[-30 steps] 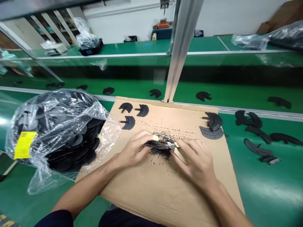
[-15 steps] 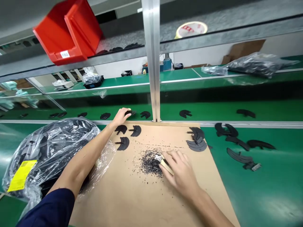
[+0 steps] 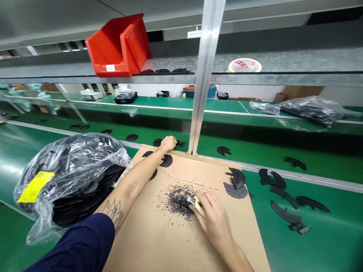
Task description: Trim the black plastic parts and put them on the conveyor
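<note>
Right hand (image 3: 211, 217) grips a small knife (image 3: 196, 203) — its length angled away-left, tip in the shavings (image 3: 176, 198); left hand (image 3: 168, 143) rests at a black part (image 3: 178, 142) — grip unclear.

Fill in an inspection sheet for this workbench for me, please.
Surface: cardboard sheet lying on the green bench.
Job's things: small tool; black part at the cardboard's far edge; stacked parts.
Clutter: black shavings piled beside the tool; loose parts on the bench.
Hands: left hand at the black part, grip unclear; right hand holds the small tool.
Cables: nothing seen.
Surroundings: plastic bag of parts on the left; red bin and tape roll on the shelf.
</note>
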### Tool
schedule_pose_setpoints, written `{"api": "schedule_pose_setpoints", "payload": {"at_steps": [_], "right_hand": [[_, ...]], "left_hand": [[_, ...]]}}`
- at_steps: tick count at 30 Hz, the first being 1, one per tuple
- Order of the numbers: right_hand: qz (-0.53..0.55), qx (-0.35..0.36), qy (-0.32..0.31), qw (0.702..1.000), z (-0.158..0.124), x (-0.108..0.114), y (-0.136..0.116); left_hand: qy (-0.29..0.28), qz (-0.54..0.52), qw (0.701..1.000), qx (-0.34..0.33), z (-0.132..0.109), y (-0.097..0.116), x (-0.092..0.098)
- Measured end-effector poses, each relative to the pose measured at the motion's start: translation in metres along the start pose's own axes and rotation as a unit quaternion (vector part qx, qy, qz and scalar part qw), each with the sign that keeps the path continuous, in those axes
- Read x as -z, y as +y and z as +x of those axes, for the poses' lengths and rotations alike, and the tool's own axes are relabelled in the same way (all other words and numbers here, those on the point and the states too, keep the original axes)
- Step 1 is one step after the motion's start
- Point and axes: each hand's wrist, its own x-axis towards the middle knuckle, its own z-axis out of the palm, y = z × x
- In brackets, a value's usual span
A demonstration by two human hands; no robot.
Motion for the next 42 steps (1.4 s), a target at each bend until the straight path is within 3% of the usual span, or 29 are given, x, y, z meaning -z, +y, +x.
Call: {"api": "schedule_pose_setpoints", "payload": {"at_steps": [4,7,10,13,14,16,18,20,22,24,27,30,34,39,42], "right_hand": [[0.015,0.005,0.053,0.998,0.002,0.0,0.001],[0.048,-0.002,0.08,0.996,0.006,0.003,-0.008],[0.092,0.007,0.076,0.993,0.011,0.005,-0.017],[0.157,0.069,0.03,0.985,0.012,0.001,-0.022],[0.183,0.084,0.014,0.979,0.012,-0.002,-0.023],[0.233,0.08,-0.007,0.969,0.011,-0.005,-0.026],[0.271,0.037,-0.018,0.962,0.01,-0.007,-0.028],[0.286,-0.027,-0.011,0.958,0.01,-0.007,-0.028],[0.284,-0.1,-0.002,0.954,0.01,-0.007,-0.028],[0.278,-0.158,0.003,0.947,0.01,-0.008,-0.026],[0.28,-0.187,0.002,0.942,0.01,-0.01,-0.025],[0.285,-0.186,-0.003,0.94,0.011,-0.01,-0.026],[0.292,-0.201,-0.008,0.935,0.011,-0.009,-0.028],[0.312,-0.227,-0.01,0.923,0.011,-0.007,-0.028],[0.342,-0.255,-0.015,0.904,0.013,-0.003,-0.03]], "left_hand": [[0.005,-0.025,0.998,-0.066,-0.031,-0.002,0.029],[-0.046,-0.044,0.988,-0.142,-0.082,-0.011,0.045],[-0.142,-0.069,0.963,-0.22,-0.148,-0.02,0.045],[-0.258,-0.12,0.902,-0.324,-0.204,-0.028,0.036],[-0.272,-0.131,0.893,-0.335,-0.217,-0.032,0.034],[-0.254,-0.123,0.903,-0.324,-0.233,-0.045,0.034],[-0.189,-0.045,0.936,-0.293,-0.24,-0.067,0.043],[-0.093,0.114,0.966,-0.211,-0.238,-0.094,0.059],[-0.007,0.268,0.959,-0.088,-0.233,-0.121,0.074],[0.023,0.318,0.947,-0.03,-0.227,-0.143,0.083],[0.028,0.32,0.947,-0.019,-0.224,-0.16,0.083],[0.033,0.306,0.951,-0.017,-0.225,-0.165,0.075],[0.044,0.272,0.961,-0.019,-0.227,-0.167,0.071],[0.066,0.204,0.976,-0.044,-0.227,-0.165,0.079],[0.117,0.089,0.988,-0.053,-0.231,-0.154,0.083]]}}
